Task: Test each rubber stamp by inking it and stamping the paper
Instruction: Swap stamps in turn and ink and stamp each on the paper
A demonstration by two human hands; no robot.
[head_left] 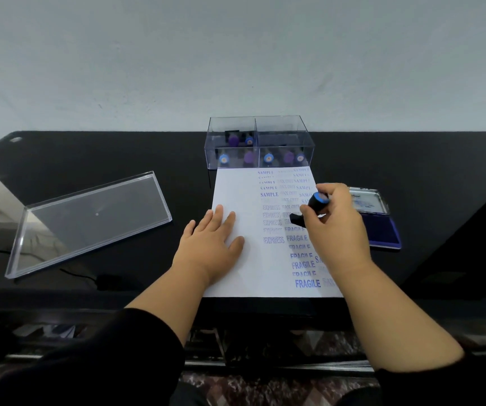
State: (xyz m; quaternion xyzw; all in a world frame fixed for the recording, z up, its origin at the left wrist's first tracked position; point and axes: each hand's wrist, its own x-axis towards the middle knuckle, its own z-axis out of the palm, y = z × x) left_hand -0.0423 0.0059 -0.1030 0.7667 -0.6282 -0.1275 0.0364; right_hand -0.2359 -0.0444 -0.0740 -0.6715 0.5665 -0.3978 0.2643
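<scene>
Nearest us, black sleeves (95,356) and two bare forearms reach over the bench (118,153) edge. Our left hand (211,244) lies flat on the paper (235,194), its fingers (217,213) straight and slightly spread, pinning the sheet. Our right hand (334,227) grips a rubber stamp (312,208) with a black body and blue cap; those fingers curl round the handle. The stamp is tilted, its base low over the printed columns; we cannot tell whether it touches the sheet.

The paper already carries rows of SAMPLE, EXPRESS and FRAGILE, plus a blurred column we can't read. The open ink pad (382,230) lies just beside the paper's right edge, behind our right hand. The clear compartment box (260,145) sits at the far end of the paper with more blue- and purple-capped stamps inside. Its clear lid (89,218) lies apart on the left.

Step in hand, we judge: stamping phase for this stamp, either pressing or lifting off. The task looks well along, as several words are printed.

Next move probably calls for setting the base flat on a blank patch, pressing down evenly and lifting straight up while the left hand holds the sheet. Tilt risks a partial print.
</scene>
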